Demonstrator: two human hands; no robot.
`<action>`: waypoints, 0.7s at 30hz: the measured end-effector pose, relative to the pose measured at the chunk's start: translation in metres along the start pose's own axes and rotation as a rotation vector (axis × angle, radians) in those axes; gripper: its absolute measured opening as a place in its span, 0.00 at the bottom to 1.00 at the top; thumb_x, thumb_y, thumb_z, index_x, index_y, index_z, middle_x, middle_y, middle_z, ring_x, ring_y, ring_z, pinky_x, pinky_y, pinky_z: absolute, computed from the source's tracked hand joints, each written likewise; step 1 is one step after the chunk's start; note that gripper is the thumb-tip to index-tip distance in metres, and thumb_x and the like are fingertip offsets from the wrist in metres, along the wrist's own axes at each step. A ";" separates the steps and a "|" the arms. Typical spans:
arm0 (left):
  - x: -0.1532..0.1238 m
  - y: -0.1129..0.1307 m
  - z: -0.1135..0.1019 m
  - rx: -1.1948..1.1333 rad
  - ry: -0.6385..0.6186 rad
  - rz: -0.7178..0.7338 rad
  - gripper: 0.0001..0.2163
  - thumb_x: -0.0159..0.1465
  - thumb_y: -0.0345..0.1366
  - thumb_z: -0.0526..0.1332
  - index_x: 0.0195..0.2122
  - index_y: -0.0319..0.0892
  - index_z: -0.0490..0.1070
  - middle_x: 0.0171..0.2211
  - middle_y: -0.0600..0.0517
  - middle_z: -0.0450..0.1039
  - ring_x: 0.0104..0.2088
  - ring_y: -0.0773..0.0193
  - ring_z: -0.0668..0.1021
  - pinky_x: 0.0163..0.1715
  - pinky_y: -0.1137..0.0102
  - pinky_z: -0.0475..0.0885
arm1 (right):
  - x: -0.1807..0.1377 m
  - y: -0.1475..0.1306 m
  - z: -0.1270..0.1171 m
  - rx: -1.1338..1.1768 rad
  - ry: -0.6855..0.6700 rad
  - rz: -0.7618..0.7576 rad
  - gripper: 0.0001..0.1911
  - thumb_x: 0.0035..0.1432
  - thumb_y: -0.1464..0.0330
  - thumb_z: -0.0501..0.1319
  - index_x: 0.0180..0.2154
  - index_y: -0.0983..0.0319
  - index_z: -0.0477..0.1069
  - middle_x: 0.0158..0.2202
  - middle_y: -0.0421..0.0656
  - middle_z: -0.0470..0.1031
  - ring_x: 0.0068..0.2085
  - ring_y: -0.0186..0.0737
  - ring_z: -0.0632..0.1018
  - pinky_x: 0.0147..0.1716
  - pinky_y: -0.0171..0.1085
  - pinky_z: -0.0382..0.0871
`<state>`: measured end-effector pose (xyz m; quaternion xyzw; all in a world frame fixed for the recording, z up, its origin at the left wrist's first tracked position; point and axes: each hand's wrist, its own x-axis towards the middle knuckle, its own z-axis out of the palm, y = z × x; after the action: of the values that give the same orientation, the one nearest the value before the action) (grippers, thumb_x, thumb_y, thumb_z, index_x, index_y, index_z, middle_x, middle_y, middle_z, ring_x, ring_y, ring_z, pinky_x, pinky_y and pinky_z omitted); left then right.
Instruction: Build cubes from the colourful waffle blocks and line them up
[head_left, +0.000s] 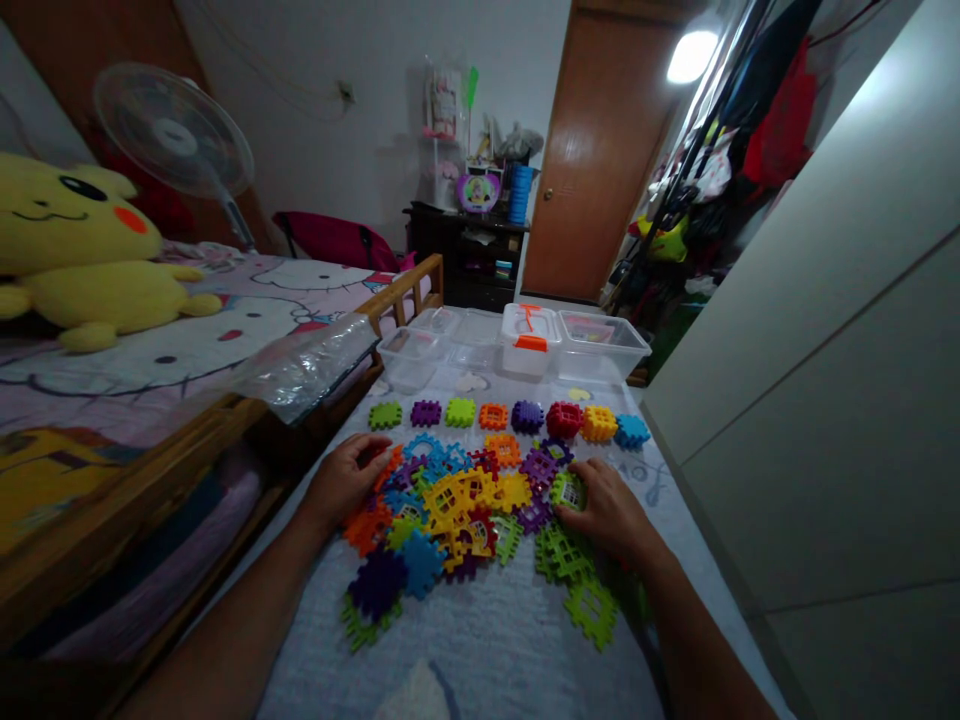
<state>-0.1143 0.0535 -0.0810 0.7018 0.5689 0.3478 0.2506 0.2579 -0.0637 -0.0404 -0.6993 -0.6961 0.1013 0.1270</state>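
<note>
A heap of colourful notched plastic building tiles lies before me, with yellow tiles (461, 495) on top in the middle. At the heap's left edge, my left hand (349, 485) has its curled thumb and fingers at an orange tile (388, 468), pinching its edge. On the right, my right hand (611, 510) grips a light green tile (567, 490) between thumb and fingers. More green tiles (564, 553) lie below that hand. A dark purple tile (379, 583) and a blue tile (422, 562) are at the heap's near left.
Beyond the heap runs a row of small stacks sorted by colour, including a red stack (564, 420) and a blue stack (632, 431). Clear plastic boxes (604, 345) stand behind, one with a lidded orange latch (531, 343). A wooden bed rail (225, 460) borders the left.
</note>
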 end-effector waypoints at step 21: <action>0.000 -0.003 0.002 -0.019 0.005 0.038 0.17 0.57 0.49 0.59 0.39 0.43 0.75 0.40 0.48 0.77 0.42 0.55 0.78 0.46 0.62 0.72 | 0.023 -0.035 -0.019 -0.001 0.127 -0.179 0.21 0.47 0.62 0.64 0.45 0.61 0.71 0.41 0.48 0.71 0.44 0.49 0.72 0.46 0.44 0.66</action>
<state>-0.1148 0.0539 -0.0847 0.7092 0.5526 0.3597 0.2494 0.2307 -0.0417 -0.0099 -0.6394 -0.7464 0.0445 0.1788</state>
